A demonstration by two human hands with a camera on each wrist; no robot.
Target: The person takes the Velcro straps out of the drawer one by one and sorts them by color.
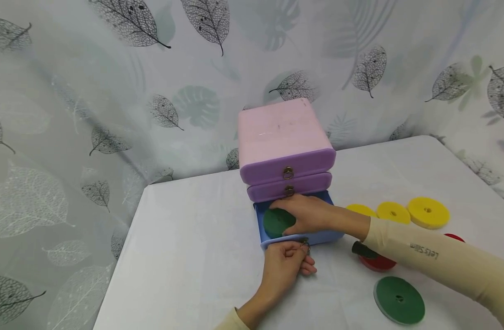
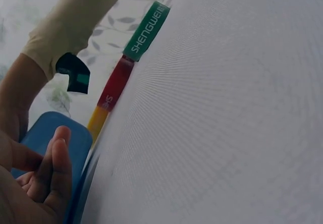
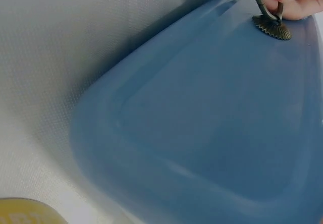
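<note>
A small drawer cabinet [image 1: 282, 130] with a pink top and purple upper drawers has its blue bottom drawer [image 1: 326, 237] pulled out. With thumb and fingers, my left hand [image 1: 282, 266] holds the brass ring pull [image 1: 305, 246] on that drawer's front; the right wrist view shows the ring pull [image 3: 272, 24] between fingertips. My right hand [image 1: 307, 213] reaches into the drawer from the right, its thumb and fingers around the edge of a green tape roll [image 1: 278, 223]. The roll lies flat inside, its right side partly covered by the hand.
Several yellow rolls [image 1: 428, 211] lie right of the cabinet. A red roll [image 1: 377, 262] sits partly under the right sleeve, another red edge [image 1: 454, 237] beyond it. A second green roll [image 1: 399, 300] lies near the front. Leaf-patterned curtain [image 1: 194, 105] hangs behind the white table [image 1: 186, 238].
</note>
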